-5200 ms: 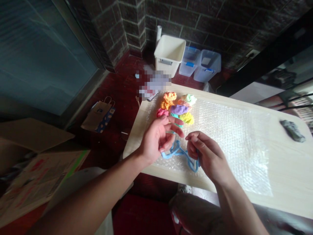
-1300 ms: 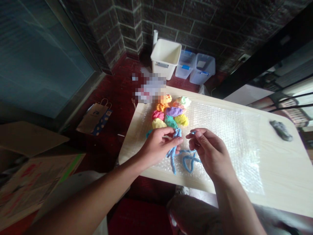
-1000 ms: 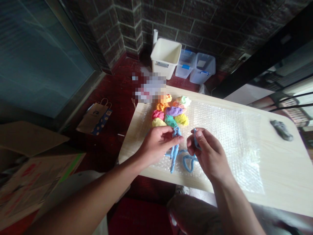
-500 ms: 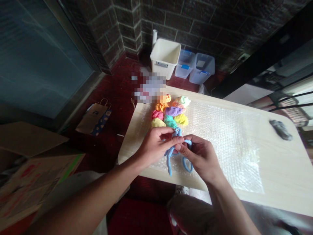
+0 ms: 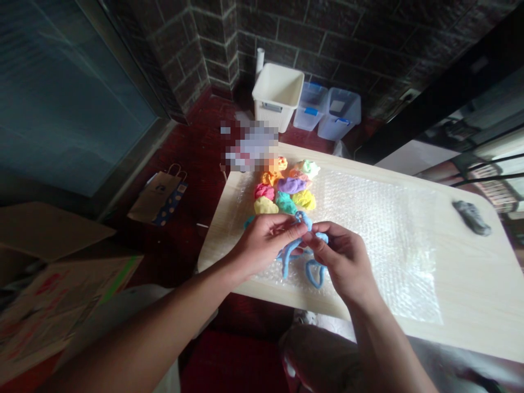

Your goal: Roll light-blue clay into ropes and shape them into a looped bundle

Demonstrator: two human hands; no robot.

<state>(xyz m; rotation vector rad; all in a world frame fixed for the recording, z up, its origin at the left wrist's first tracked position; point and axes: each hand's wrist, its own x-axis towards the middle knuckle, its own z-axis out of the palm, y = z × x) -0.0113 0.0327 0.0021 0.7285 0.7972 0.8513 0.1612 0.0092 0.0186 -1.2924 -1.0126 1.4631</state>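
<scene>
Head view: from where I'm standing, the left hand (image 5: 262,243) is pinching a blue strand (image 5: 288,256) narrowly between thumb and fingers, and the right hand (image 5: 347,259) is gripping a blue end (image 5: 322,238) just as tightly, the fingertips almost meeting. Whether that end is belonging to the same strand, I'm not managing to make out. Both hands are, I'd judge, shaping or joining the soft-looking stuff, and the next move is probably calling for a light, even pinch that isn't squashing it.

All this is happening above the bubble wrap (image 5: 376,240), by the near edge of the table (image 5: 470,284), toward its near left corner. The strand's long axis is running roughly far to near: a small curl (image 5: 300,215) is poking past the left fingertips toward the far edge, while the tail is hanging toward the near edge, leaning slightly left. The blue end is pointing toward the right edge. A blue loop (image 5: 314,284) is lying on the wrap beside the right hand, and coloured lumps (image 5: 291,186) are clustering near the far left corner.
</scene>
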